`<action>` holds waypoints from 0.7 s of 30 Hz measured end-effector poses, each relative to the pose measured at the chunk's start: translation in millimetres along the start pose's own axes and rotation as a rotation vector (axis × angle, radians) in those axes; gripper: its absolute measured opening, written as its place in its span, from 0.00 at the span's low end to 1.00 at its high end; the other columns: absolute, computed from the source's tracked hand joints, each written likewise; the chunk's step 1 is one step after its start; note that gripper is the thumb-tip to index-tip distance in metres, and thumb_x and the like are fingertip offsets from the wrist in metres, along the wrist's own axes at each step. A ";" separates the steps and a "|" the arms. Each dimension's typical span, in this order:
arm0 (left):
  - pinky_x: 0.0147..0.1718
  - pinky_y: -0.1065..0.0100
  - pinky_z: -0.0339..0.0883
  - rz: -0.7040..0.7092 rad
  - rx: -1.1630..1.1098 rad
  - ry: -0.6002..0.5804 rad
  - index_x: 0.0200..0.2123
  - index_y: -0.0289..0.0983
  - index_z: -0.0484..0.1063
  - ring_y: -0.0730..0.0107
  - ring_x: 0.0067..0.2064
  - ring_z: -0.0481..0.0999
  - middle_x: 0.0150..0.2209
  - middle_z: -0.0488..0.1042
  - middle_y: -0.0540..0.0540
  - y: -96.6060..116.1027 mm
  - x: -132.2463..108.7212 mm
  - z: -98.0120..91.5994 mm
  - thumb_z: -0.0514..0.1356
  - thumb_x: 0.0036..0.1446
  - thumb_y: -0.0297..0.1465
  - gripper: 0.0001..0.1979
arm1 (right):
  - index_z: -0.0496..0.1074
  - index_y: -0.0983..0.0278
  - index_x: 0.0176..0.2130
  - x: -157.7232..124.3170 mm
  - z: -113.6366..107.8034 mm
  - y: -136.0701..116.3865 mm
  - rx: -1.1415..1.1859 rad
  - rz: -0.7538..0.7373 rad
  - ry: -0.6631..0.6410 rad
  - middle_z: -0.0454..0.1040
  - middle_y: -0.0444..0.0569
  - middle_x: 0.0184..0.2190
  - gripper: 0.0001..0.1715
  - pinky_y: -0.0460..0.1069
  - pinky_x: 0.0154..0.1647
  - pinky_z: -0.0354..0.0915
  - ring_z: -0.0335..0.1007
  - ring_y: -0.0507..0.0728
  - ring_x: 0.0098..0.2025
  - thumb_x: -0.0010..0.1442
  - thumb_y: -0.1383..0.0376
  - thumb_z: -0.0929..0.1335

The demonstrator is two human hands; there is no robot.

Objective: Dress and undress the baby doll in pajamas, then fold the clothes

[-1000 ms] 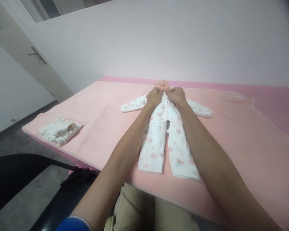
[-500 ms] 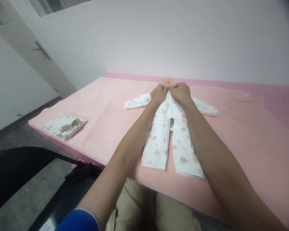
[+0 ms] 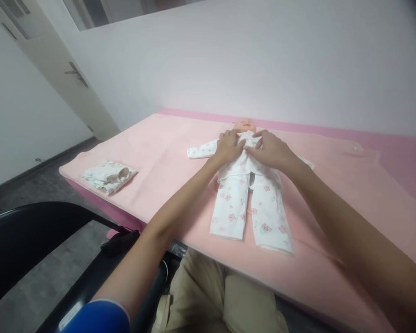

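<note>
A baby doll (image 3: pixel 245 125) lies on its back on a pink blanket (image 3: pixel 166 152), dressed in a white top (image 3: pixel 203 150) and white trousers (image 3: pixel 230 210) printed with pink figures. My left hand (image 3: pixel 229 146) rests flat on the doll's chest, fingers stretched toward the collar. My right hand (image 3: pixel 272 150) lies flat beside it on the right half of the chest, fingers spread and pointing left. Neither hand grips anything. The doll's right sleeve is partly hidden under my right forearm.
A folded white printed garment (image 3: pixel 109 175) lies near the blanket's left corner. A black chair back (image 3: pixel 27 240) stands at the lower left, a dark object (image 3: pixel 119 241) by the bed edge. A white wall runs behind the bed, a door (image 3: pixel 55 69) at the left.
Both hands were pinched at the doll's collar under its chin. They have let go, slid down onto the chest and flattened out. The view has shifted a little to the left.
</note>
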State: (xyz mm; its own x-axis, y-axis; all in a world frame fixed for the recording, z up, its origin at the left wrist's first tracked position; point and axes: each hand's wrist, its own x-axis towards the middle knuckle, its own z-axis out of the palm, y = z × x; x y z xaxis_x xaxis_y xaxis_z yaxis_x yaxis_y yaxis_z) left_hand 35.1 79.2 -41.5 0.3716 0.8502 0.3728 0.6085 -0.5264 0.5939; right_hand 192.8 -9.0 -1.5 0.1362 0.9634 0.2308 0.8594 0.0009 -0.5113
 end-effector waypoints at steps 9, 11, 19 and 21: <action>0.70 0.40 0.56 0.066 0.120 -0.255 0.76 0.42 0.53 0.36 0.77 0.50 0.76 0.53 0.32 27.7 -110.1 -31.6 0.60 0.63 0.48 0.43 | 0.65 0.58 0.47 -77.2 15.0 22.2 -0.040 -0.218 0.010 0.75 0.54 0.46 0.22 0.56 0.41 0.65 0.71 0.68 0.48 0.55 0.55 0.73; 0.69 0.38 0.58 0.045 0.125 -0.244 0.76 0.44 0.51 0.34 0.77 0.49 0.78 0.49 0.32 32.7 -121.7 -27.4 0.63 0.60 0.47 0.46 | 0.64 0.57 0.46 -77.5 19.7 22.4 -0.060 -0.183 0.060 0.74 0.53 0.45 0.20 0.55 0.39 0.64 0.71 0.67 0.46 0.55 0.59 0.72; 0.62 0.46 0.65 -0.032 0.099 0.036 0.65 0.45 0.62 0.41 0.68 0.64 0.69 0.64 0.35 44.0 -123.6 -6.0 0.65 0.59 0.39 0.32 | 0.63 0.57 0.42 -73.2 27.6 21.4 -0.062 -0.131 0.160 0.74 0.49 0.40 0.13 0.53 0.35 0.58 0.69 0.63 0.38 0.57 0.61 0.69; 0.60 0.49 0.65 -0.040 0.097 0.104 0.60 0.43 0.65 0.44 0.64 0.68 0.63 0.70 0.36 43.6 -120.2 -5.3 0.62 0.62 0.37 0.23 | 0.63 0.57 0.39 -71.3 26.8 21.5 -0.067 -0.134 0.162 0.74 0.49 0.37 0.08 0.53 0.34 0.57 0.68 0.62 0.36 0.61 0.59 0.67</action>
State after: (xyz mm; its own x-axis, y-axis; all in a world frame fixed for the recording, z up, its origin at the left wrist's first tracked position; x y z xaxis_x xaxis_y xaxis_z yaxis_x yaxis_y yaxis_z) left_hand 13.2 -45.9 -56.6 0.2740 0.8628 0.4249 0.6884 -0.4845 0.5398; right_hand 188.3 -70.5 -51.1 0.0912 0.9004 0.4254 0.9054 0.1029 -0.4120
